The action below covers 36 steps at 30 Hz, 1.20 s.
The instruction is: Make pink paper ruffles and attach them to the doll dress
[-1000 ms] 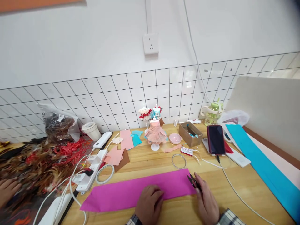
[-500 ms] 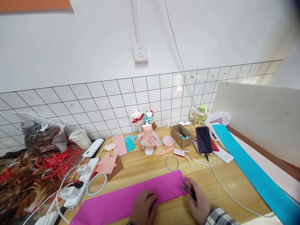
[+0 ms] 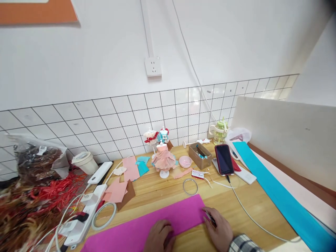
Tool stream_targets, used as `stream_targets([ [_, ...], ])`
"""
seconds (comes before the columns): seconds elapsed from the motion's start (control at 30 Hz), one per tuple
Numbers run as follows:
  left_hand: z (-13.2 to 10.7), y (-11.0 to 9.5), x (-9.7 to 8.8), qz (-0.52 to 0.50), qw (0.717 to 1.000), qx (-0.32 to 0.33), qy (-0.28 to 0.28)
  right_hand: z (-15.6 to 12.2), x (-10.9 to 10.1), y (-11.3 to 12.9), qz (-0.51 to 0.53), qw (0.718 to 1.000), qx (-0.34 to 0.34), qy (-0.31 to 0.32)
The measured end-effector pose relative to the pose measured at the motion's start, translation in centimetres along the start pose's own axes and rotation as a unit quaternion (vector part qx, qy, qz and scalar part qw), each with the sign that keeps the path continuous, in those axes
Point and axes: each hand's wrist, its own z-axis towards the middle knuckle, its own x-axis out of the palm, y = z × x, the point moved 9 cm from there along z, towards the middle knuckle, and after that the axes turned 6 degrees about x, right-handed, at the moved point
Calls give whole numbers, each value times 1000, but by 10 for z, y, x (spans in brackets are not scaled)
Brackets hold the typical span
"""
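Note:
A long magenta strip of crepe-like paper lies slantwise across the front of the table. My left hand rests on its lower middle, fingers slightly bent and lying against the surface. At the strip's right end, my right hand is closed around small dark scissors, whose points face up and left toward the strip's edge. The fingertips touch or nearly touch that edge. Behind the strip, a metal ring lies flat on the wood.
Farther back stand miniature dress forms, one in a pink dress. Around them are a pink bowl, a brown box and paper scraps. A phone and turquoise strip are at right; a power strip is at left.
The scissors' blades, spread apart before, now look brought together, with my right hand turned slightly. My left hand stays on the magenta strip. The whole view has shifted a little.

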Motion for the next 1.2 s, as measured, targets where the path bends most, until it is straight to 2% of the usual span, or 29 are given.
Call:
stream_targets([
  [0.13, 1, -2, -1, -13, 1000, 1, -2, 0, 7, 8, 0, 999, -28, 41],
  [0.23, 1, -3, -2, -19, 1000, -13, 3, 1, 8, 7, -11, 998, -15, 59],
  [0.33, 1, -4, -3, -25, 999, -47, 12, 0, 6, 2, 7, 997, 38, 61],
  [0.4, 1, -5, -3, -29, 997, -70, 17, -9, 12, -11, 48, 987, 127, 87],
  [0.47, 1, -7, -4, -28, 996, -78, 16, -31, 34, -25, 110, 944, 243, 192],
  [0.53, 1, -10, -6, -22, 998, -67, 5, -62, 59, -27, 179, 869, 331, 321],
  [0.57, 2, -12, -7, -19, 998, -60, -3, -76, 66, -25, 212, 833, 362, 361],
  [0.6, 2, -14, -8, -17, 998, -54, -9, -84, 69, -23, 245, 805, 388, 376],
  [0.67, 2, -16, -9, -17, 999, -46, -16, -90, 69, -22, 300, 775, 435, 345],
  [0.87, 5, -26, -13, -11, 999, -32, -13, -83, 71, -21, 351, 737, 528, 233],
  [0.93, 6, -32, -17, 4, 999, -21, -32, -82, 72, -23, 349, 719, 572, 185],
  [1.03, 5, -43, -32, 46, 995, -6, -94, -80, 69, -22, 345, 695, 621, 116],
  [1.13, 2, -65, -43, 62, 987, 63, -135, -80, 68, -20, 354, 680, 633, 104],
  [1.2, 1, -81, -40, 44, 985, 124, -114, -82, 70, -20, 372, 671, 630, 119],
])
